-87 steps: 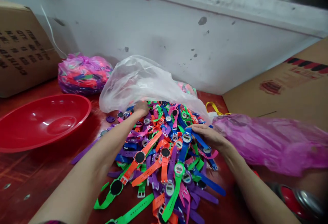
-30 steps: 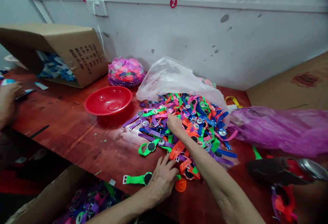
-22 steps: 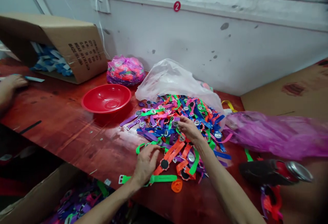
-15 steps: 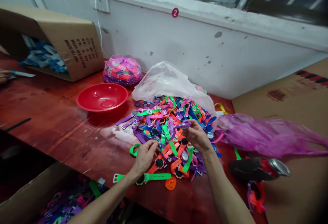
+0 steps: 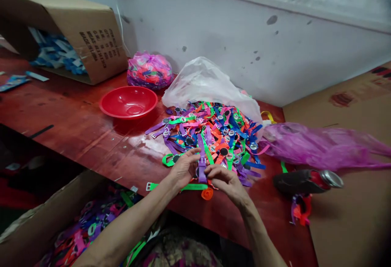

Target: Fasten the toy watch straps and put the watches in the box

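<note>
Head view: your left hand [image 5: 185, 168] and right hand [image 5: 227, 183] pinch a purple plastic toy watch [image 5: 201, 165] at the near edge of the bright plastic watch heap [image 5: 214, 130]; a slack pinch could drop it.

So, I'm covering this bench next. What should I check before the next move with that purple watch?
1. Purple plastic watch: strap upright between the hands: ok.
2. Its dial: partly hidden, condition unclear: cannot tell.
3. Left hand and right hand: both at the watch: ok.
4. Green watch: lying outside the pile, near the edge of the bench: not ok.
5. Orange round piece: also near that edge: not ok.
6. Cardboard box: open below the bench, holding watches: ok.
</note>
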The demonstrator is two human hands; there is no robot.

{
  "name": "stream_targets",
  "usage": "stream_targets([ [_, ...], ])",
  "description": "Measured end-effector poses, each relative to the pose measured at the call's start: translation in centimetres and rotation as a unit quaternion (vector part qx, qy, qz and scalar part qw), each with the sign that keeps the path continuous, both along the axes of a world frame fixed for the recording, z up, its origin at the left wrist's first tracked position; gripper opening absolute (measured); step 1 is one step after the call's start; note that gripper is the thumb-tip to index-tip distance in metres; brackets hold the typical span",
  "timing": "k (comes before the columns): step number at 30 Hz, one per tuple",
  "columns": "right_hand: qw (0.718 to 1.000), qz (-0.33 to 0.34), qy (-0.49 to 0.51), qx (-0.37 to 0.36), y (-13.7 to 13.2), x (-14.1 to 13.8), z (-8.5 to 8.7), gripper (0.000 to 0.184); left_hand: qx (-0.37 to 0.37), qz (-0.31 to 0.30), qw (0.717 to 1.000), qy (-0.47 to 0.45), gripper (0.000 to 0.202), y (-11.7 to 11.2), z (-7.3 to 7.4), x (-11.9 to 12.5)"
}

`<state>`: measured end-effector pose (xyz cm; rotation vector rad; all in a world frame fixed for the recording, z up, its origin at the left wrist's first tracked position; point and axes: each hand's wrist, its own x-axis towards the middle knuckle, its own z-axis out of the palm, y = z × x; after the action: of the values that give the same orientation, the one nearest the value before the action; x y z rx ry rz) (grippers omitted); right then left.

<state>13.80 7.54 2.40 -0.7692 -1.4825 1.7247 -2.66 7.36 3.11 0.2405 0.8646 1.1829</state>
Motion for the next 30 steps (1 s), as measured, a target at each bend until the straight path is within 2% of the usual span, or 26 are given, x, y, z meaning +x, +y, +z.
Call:
stream_targets([
  [3,0.987,-0.124,0.07,-0.078,-1.3,-1.1,-1.4,0.017,0.02,0.032,0.998,0.048,0.043,-0.6,0.0,0.2],
  [5,0.979,-0.15,0.059,-0.126,-1.7,-1.8,-1.9,0.028,0.04,0.045,0.994,0.087,0.052,-1.1,-0.2,0.4],
  [9,0.978,-0.116,-0.011,-0.175,-2.1,-3.1,-2.1,0.041,0.066,0.056,0.984,0.153,0.064,-2.3,-0.8,0.7],
  [12,0.975,-0.109,-0.002,-0.194,-2.5,-3.8,-1.9,0.039,0.078,0.05,0.984,0.155,0.057,-3.1,-0.9,0.6],
  [15,0.973,-0.067,0.023,-0.222,-3.3,-4.4,-1.7,0.032,0.073,0.052,0.985,0.147,0.051,-3.8,-0.7,0.2],
  [19,0.968,-0.031,0.021,-0.248,-4.5,-5.5,-1.9,0.023,0.067,0.078,0.979,0.175,0.054,-4.5,-0.7,-0.5],
  [22,0.976,-0.008,-0.01,-0.215,-5.3,-6.6,-2.0,0.024,0.05,0.102,0.976,0.185,0.056,-5.2,-0.6,-1.1],
  [24,0.984,0.04,-0.062,-0.165,-5.3,-7.2,-2.0,0.023,0.046,0.105,0.978,0.177,0.054,-5.8,-0.3,-2.0],
  [27,0.981,0.112,-0.126,-0.096,-3.8,-8.1,-1.6,0.026,0.042,0.093,0.973,0.206,0.046,-7.3,0.7,-4.8],
  [28,0.981,0.108,-0.145,-0.066,-2.7,-8.4,-1.4,0.027,0.038,0.082,0.969,0.232,0.044,-8.0,1.1,-6.2],
  [30,0.979,0.041,-0.198,0.035,0.1,-9.4,-1.2,0.027,0.025,0.05,0.953,0.299,0.04,-9.8,1.9,-9.4],
])
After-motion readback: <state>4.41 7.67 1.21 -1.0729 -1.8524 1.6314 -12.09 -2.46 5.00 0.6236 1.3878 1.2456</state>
